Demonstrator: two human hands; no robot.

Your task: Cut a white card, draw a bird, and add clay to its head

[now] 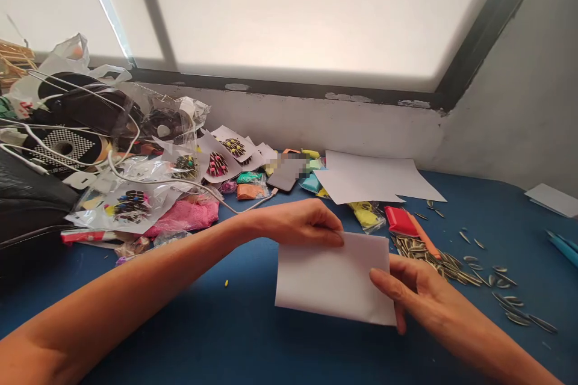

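Note:
Between both hands is a small white sheet of paper point(329, 280), held a little above the blue table, its lower edge tilted down to the right. My left hand point(309, 222) pinches its far edge, thumb on the near face and fingers curled behind. At the right edge, my right hand point(413, 289) grips the paper with the thumb on top and the fingers underneath. Just beyond my right hand lies a pile of striped sunflower seeds point(418, 251), with an orange stick-shaped piece point(424, 234) and a red packet point(401, 221) by it.
Larger white sheets point(374, 174) lie at the back. Left of them are a dark phone point(288, 173), packets of coloured clay-like material point(250, 191) and paper cards bearing seed figures point(130, 207). A white cable point(180, 181) crosses the clutter. Folded paper point(553, 200) is far right.

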